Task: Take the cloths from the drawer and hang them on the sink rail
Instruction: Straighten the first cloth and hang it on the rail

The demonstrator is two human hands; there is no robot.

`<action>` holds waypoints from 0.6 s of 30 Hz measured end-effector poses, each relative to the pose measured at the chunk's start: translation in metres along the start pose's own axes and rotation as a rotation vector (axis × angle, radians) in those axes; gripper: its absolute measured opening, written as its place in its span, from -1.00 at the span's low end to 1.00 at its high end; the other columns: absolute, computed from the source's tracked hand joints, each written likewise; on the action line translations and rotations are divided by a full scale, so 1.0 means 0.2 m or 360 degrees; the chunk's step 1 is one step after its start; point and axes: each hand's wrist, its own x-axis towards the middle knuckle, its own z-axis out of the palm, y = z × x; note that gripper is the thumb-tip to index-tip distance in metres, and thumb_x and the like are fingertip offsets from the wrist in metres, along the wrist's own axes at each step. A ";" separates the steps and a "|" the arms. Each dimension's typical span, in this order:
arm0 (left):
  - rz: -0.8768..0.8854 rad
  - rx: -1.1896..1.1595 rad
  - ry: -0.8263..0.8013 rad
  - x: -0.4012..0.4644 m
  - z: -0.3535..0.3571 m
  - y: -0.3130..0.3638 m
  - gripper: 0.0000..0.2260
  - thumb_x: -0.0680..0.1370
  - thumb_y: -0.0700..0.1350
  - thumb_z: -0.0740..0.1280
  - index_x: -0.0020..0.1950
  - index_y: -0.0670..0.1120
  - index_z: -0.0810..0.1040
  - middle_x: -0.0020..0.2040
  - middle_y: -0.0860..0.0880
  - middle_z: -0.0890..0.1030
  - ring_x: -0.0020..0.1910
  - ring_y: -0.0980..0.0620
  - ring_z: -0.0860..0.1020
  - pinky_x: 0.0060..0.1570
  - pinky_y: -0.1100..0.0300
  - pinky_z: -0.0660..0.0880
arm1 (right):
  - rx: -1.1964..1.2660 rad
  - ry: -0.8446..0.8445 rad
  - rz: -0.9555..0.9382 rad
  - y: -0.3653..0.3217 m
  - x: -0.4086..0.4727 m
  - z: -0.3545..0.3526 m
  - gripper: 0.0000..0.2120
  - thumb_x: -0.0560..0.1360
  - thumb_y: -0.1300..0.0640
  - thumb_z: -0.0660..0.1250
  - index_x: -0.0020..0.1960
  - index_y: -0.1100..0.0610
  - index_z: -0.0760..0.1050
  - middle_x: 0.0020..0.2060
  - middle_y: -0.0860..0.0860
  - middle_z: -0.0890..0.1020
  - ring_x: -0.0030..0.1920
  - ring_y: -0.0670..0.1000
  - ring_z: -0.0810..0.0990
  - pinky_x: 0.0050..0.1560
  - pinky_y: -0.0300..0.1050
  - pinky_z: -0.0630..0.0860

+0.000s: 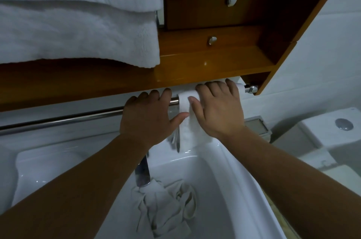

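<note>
On the rail (78, 116), white cloth (185, 121) draped near its right end; left hand (148, 117) and right hand (216, 109) spread flat, smoothing. Best evened out, then more cloths (168, 205) lifted from below

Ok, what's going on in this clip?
A person is hanging a white cloth over the metal rail above the sink. The right hand lies flat on the draped cloth; the left hand rests on the rail beside it. More crumpled cloths lie in the basin, not yet hung.
</note>
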 end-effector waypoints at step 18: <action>-0.0028 -0.0037 0.0117 -0.01 0.02 0.00 -0.43 0.50 0.44 0.06 -0.12 -0.06 0.45 -0.35 0.00 0.29 -0.40 0.04 0.26 -0.32 0.18 0.16 | 0.0049 0.0155 -0.0046 0.05 -0.05 -0.02 -0.63 0.63 -0.08 0.12 0.17 0.14 0.56 0.06 0.11 0.62 0.13 0.18 0.55 0.30 0.18 0.34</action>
